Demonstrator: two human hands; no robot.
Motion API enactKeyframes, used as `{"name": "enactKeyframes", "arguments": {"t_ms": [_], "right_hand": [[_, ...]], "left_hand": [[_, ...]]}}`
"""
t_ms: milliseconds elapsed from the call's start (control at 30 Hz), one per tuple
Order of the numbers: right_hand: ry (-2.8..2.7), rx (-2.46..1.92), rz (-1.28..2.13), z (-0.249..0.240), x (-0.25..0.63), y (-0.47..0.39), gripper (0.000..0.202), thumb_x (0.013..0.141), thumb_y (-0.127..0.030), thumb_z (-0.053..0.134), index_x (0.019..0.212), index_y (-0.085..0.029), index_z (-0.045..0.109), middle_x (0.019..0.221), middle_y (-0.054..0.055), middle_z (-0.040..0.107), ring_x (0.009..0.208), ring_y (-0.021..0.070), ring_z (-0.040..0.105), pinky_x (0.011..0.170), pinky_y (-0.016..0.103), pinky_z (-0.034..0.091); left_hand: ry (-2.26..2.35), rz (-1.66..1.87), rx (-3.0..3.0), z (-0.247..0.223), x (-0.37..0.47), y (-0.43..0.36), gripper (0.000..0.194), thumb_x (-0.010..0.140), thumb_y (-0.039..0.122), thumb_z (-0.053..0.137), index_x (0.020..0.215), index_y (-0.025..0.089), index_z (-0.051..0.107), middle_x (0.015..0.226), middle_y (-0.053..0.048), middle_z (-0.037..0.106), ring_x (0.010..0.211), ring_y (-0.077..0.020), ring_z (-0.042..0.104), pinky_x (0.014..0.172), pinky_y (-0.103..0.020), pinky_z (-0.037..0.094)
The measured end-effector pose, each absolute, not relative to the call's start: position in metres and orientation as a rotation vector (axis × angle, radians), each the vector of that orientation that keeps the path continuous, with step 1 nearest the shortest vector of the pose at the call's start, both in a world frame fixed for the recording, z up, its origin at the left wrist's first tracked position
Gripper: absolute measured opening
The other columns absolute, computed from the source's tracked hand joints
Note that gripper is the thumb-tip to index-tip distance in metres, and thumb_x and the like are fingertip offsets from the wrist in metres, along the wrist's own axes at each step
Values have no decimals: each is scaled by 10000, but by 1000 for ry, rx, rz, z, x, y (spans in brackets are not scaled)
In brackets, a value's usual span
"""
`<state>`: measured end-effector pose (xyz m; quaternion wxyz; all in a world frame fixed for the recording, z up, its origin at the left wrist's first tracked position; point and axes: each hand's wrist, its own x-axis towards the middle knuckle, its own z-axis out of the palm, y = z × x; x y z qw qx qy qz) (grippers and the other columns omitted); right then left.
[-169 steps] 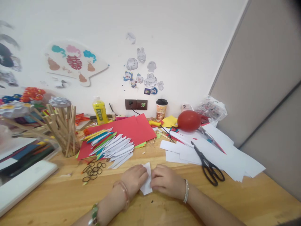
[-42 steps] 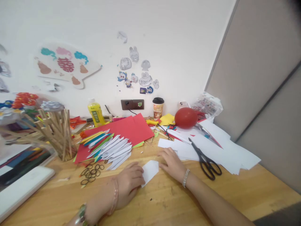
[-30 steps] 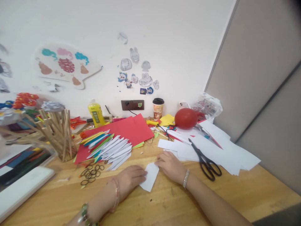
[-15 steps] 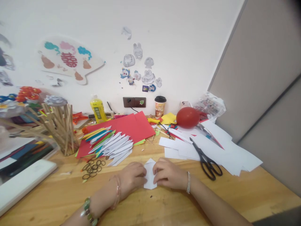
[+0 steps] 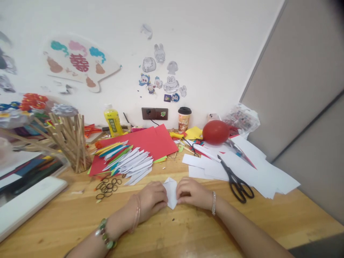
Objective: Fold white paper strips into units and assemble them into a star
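Note:
A small folded piece of white paper (image 5: 171,191) is between my hands, low over the wooden table (image 5: 150,236). Curled fingers of my left hand (image 5: 153,197) pinch its left edge. On the opposite edge, the fingertips of my right hand (image 5: 191,193) are closed on the same paper. Beyond my left hand lies a fanned row of folded paper strips (image 5: 135,165), mostly white with some coloured ones. Several black rubber bands (image 5: 107,187) lie left of it. The black scissors (image 5: 236,181) rest to the right, partly on white paper sheets (image 5: 258,172).
Red paper (image 5: 161,141) lies under the strips. A yellow-labelled bottle (image 5: 113,122), a lidded cup (image 5: 184,120) and a red balloon (image 5: 215,132) stand along the wall. Wooden sticks (image 5: 73,147) fill a holder at left, behind a long white box (image 5: 32,206).
The paper has turned slightly between my fingers, and its lower end now looks more pointed. Both hands still hold its edges. The view has shifted a little.

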<state>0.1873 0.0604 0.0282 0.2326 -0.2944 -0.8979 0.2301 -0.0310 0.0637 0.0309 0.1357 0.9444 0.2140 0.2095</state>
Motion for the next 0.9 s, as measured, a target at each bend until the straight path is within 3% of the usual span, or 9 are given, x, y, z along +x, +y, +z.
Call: {"name": "enactKeyframes", "arguments": {"t_ms": [233,567,900], "right_hand": [[-2274,-1037,677,24,180,62,127,685,-293,701,675,-193,624,768,-2,588,797,151,526,725,265,390],[-2243,-1200,617,20,172,58,105,661,-214,701,660,-193,597,780,-12,531,837,154,471,746,265,351],[-2210,-1287,540,26,168,47,157,654,-211,690,713,-193,546,833,-11,501,860,158,442,769,278,324]], "left_hand": [[930,676,2529,25,-20,63,139,777,168,534,665,181,615,661,-3,601,665,-124,519,658,-235,383],[1101,708,2455,15,-12,63,106,699,162,540,597,177,568,607,6,572,627,-131,496,629,-242,369],[1389,512,2502,20,-11,57,122,710,309,578,663,197,588,736,-16,559,752,-178,499,682,-289,338]]}}
